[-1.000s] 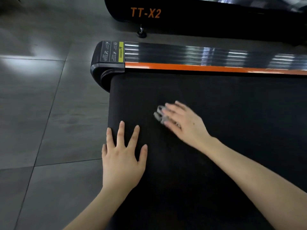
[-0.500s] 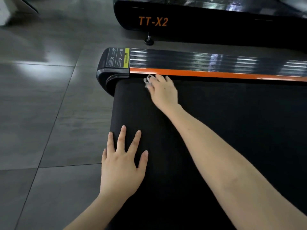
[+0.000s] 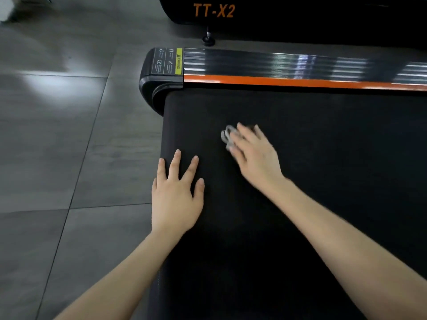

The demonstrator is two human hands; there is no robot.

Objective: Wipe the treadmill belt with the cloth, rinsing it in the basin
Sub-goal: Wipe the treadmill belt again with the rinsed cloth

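Note:
The black treadmill belt (image 3: 323,158) fills the right and lower part of the head view. A small crumpled grey cloth (image 3: 227,135) lies on the belt near its left end. My right hand (image 3: 256,155) presses down on the cloth with extended fingers, and only the cloth's left edge shows past the fingertips; the hand is motion-blurred. My left hand (image 3: 176,197) rests flat on the belt's left edge, fingers spread, holding nothing. The basin is out of view.
A glossy black side rail (image 3: 288,63) with an orange strip (image 3: 277,81) and a warning label runs along the belt's far side. Behind it stands a second black treadmill marked TT-X2 (image 3: 213,10). Grey floor tiles (image 3: 57,158) lie to the left.
My right hand slid the cloth up to the orange strip, then back toward me to the middle of the belt. My left hand stayed flat in place.

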